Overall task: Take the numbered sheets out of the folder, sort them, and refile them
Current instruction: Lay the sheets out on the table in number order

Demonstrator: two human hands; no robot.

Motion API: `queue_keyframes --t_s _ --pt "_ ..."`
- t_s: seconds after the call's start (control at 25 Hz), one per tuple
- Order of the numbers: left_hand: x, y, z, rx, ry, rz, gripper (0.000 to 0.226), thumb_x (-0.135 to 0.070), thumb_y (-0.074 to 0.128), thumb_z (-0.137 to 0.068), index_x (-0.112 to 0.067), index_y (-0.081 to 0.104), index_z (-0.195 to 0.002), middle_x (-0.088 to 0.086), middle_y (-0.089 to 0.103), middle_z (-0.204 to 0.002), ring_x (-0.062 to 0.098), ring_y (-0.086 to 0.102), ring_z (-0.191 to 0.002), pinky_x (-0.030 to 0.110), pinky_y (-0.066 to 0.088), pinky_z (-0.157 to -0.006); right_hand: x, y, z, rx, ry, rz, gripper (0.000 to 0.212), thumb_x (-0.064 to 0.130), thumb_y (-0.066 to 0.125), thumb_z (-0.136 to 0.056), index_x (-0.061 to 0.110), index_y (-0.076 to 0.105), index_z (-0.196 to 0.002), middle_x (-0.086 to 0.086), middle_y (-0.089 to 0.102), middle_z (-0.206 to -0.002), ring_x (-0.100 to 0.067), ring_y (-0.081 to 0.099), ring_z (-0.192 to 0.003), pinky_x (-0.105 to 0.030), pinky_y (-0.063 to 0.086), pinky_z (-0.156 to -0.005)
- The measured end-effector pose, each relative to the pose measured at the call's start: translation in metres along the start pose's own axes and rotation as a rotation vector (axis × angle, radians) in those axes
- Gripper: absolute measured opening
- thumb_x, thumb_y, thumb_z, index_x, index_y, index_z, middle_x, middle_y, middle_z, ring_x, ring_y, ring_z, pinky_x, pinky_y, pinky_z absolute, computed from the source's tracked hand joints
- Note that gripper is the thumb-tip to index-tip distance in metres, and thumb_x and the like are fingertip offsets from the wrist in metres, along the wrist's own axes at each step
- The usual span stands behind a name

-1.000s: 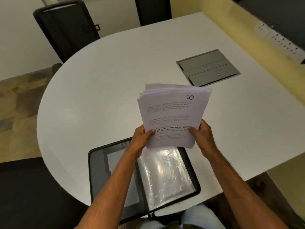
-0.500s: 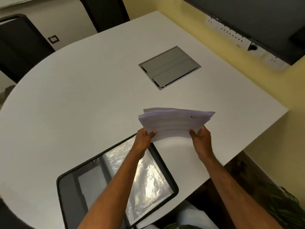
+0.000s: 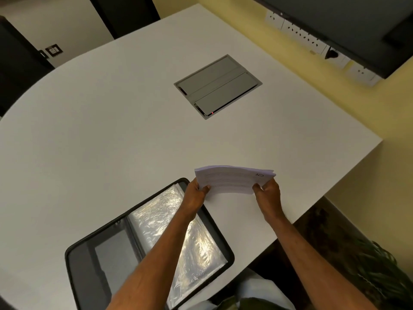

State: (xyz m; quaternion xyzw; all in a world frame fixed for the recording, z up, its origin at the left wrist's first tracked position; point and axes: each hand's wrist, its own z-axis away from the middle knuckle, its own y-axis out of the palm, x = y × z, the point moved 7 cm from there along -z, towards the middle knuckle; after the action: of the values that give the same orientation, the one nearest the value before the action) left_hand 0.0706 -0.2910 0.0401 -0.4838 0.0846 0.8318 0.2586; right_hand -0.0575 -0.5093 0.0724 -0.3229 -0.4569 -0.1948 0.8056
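Sheets (image 3: 234, 180) lie nearly flat, long axis left-right, between both hands.

Sheets (image 3: 232, 180): pale lilac-white, thin lines of dark print, black "10" in the top sheet's far right corner. Folder (image 3: 76, 260): black rim and cover; its plastic sleeves (image 3: 178, 233) are clear, with mottled white glare. Table (image 3: 111, 130): plain white, no pattern. Cable hatch (image 3: 218, 86) set into the table: flat grey, one small red dot at its near edge. Wall (image 3: 245, 23): yellow. Socket strip (image 3: 297, 32): white. Chairs (image 3: 123, 12): black. Plant (image 3: 375, 265) at lower right: dark green.
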Motion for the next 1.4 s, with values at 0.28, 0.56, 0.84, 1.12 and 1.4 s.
queue_keyframes --t_s 0.28,0.56,0.84,1.12,1.4 --pt "-0.006 -0.021 0.005 -0.090 0.044 -0.038 0.021 -0.014 0.057 -0.105 -0.012 0.070 -0.122 0.001 0.074 -0.113 0.021 0.071 -0.103 0.028 0.056 -0.085 0.008 0.015 -0.002 0.158 -0.050 0.161 0.029 0.009 0.051 -0.106 0.016 0.059 -0.133 -0.003 0.067 -0.124 -0.020 0.064 -0.111 -0.030 0.053 -0.089" --pt "0.024 -0.107 0.075 -0.193 -0.031 0.389 0.020 -0.019 0.056 -0.106 -0.015 0.069 -0.121 0.013 0.079 -0.108 0.035 0.076 -0.097 0.047 0.062 -0.085 0.039 0.070 0.050 0.588 0.127 0.061 0.021 0.025 0.057 -0.106 0.017 0.073 -0.118 -0.001 0.080 -0.105 -0.022 0.077 -0.097 -0.034 0.061 -0.083" --pt "0.081 -0.173 0.155 -0.290 -0.077 0.734 0.031 -0.013 0.055 -0.105 -0.009 0.062 -0.135 0.017 0.073 -0.125 0.033 0.072 -0.112 0.044 0.063 -0.088 0.058 0.138 0.114 0.653 0.052 0.077 0.017 0.022 0.076 -0.093 0.005 0.078 -0.097 -0.008 0.081 -0.093 -0.030 0.077 -0.088 -0.033 0.059 -0.070" --pt "0.121 -0.223 0.206 -0.381 -0.045 0.809 0.033 -0.011 0.056 -0.104 -0.012 0.062 -0.136 0.014 0.073 -0.127 0.032 0.071 -0.114 0.042 0.063 -0.087 0.070 0.194 0.162 0.708 -0.045 0.072 0.021 0.026 0.078 -0.092 0.006 0.078 -0.097 -0.008 0.081 -0.092 -0.033 0.077 -0.085 -0.042 0.062 -0.078" --pt "0.147 -0.247 0.229 -0.408 -0.052 0.897 0.037 -0.012 0.055 -0.103 -0.010 0.058 -0.140 0.016 0.071 -0.130 0.031 0.071 -0.115 0.046 0.061 -0.093 0.075 0.217 0.189 0.805 0.003 0.101 0.024 0.027 0.070 -0.097 0.003 0.076 -0.096 -0.008 0.080 -0.095 -0.027 0.076 -0.089 -0.040 0.061 -0.082"
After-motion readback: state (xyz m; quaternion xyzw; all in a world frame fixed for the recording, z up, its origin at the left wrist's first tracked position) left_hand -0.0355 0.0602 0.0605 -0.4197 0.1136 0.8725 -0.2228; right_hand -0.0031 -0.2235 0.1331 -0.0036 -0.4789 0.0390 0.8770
